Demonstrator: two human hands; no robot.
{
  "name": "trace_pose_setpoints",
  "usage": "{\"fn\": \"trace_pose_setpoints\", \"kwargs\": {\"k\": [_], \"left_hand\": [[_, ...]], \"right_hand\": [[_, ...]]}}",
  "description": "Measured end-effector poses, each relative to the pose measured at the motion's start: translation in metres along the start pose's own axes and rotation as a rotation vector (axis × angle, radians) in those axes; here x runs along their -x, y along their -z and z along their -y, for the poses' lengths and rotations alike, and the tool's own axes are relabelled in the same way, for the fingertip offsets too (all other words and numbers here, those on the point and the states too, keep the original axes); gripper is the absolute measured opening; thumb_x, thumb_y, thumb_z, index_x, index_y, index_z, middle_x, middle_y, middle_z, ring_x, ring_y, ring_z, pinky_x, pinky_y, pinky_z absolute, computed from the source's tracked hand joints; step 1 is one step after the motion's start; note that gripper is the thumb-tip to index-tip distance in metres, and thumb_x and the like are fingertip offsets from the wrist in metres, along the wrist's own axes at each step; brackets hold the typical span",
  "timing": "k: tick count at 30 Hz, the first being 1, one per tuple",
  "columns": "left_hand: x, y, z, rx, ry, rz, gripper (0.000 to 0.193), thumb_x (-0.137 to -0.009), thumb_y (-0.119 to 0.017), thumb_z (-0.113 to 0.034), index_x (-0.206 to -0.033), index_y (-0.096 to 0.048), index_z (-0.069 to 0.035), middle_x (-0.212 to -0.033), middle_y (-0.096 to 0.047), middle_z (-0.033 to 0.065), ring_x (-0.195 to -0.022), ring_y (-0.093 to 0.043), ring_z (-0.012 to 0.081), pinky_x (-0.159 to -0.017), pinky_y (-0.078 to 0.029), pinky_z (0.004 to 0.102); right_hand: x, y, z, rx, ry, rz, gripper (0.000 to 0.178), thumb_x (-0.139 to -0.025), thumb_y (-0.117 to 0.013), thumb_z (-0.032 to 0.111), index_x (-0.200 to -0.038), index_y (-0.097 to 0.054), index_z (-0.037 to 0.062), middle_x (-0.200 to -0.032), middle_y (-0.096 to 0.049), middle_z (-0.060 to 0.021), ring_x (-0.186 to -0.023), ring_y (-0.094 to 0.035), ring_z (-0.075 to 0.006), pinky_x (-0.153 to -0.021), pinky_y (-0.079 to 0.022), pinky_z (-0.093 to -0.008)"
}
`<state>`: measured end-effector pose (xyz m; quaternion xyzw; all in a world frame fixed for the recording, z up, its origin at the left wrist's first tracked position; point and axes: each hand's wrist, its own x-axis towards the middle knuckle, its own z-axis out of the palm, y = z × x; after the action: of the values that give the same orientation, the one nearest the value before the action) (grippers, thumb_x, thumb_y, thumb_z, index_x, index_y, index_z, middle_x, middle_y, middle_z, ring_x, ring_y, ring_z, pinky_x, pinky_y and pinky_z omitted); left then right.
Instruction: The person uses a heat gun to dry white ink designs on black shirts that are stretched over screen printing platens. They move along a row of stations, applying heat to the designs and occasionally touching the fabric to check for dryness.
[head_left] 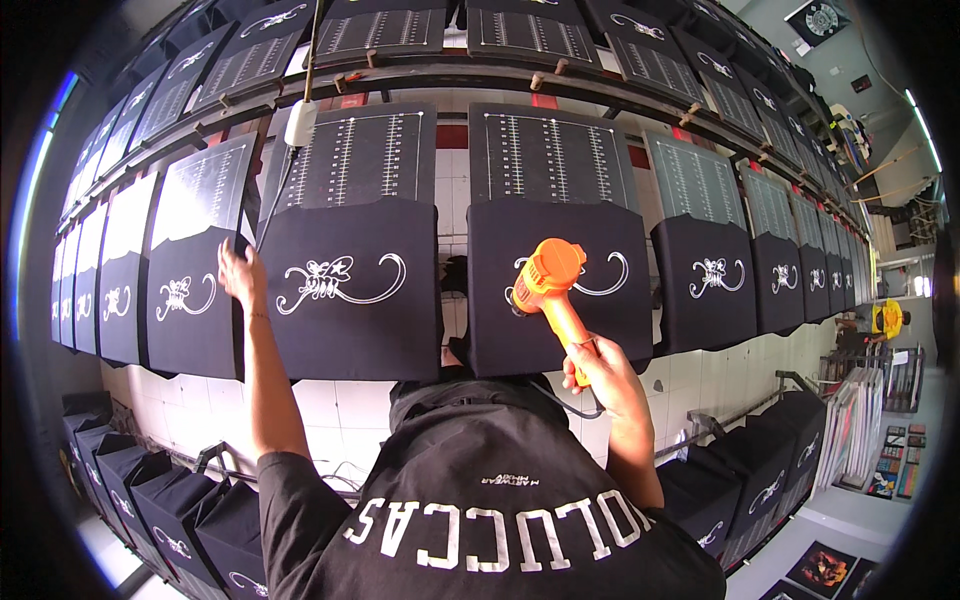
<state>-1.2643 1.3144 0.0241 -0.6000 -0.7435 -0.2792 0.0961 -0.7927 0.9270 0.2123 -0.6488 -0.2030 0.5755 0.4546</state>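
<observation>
My right hand [608, 374] is closed around the handle of an orange heat gun [556, 296]. The gun is over a black T-shirt [595, 335] on a dark board, partly covering its white line print. My left hand [241, 274] is raised with fingers apart, beside a black cord [273, 207] hanging from a white power socket [300, 124]. Whether the fingers touch the cord I cannot tell. Another printed black shirt [350, 335] lies between my hands, and one more [190, 335] is just left of my left hand.
Long rows of boards with black printed shirts run left and right, including a farther row behind a metal rail [440, 72] and more shirts [770, 470] behind me. A person in a yellow top [888, 319] is far right, near a stack of frames [850, 425].
</observation>
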Motion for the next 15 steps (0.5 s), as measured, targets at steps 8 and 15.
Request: {"fn": "trace_pose_setpoints", "kwargs": {"k": [8,15], "left_hand": [[0.014,0.028,-0.067,0.357,-0.160,0.530,0.032,-0.094,-0.055,-0.029,-0.107,-0.061,-0.001,-0.092,-0.066,0.0231,-0.088,-0.064,0.0420,-0.075,-0.049,0.0435],[0.066,0.057,0.042,0.209,-0.171,0.189,0.036,-0.100,-0.045,-0.029,-0.089,-0.056,0.003,-0.088,-0.061,0.0266,-0.084,-0.058,0.0438,-0.074,-0.044,0.0480]], "right_hand": [[-0.012,-0.002,-0.003,0.036,0.015,0.038,0.032,-0.095,-0.061,0.029,-0.108,-0.055,0.0001,-0.075,-0.059,-0.0020,-0.061,-0.060,-0.0091,-0.053,-0.049,-0.0227],[-0.024,0.000,0.006,0.043,0.017,0.109,0.031,-0.095,-0.061,0.028,-0.108,-0.055,0.0003,-0.074,-0.058,-0.0017,-0.062,-0.061,-0.0092,-0.054,-0.049,-0.0227]]}}
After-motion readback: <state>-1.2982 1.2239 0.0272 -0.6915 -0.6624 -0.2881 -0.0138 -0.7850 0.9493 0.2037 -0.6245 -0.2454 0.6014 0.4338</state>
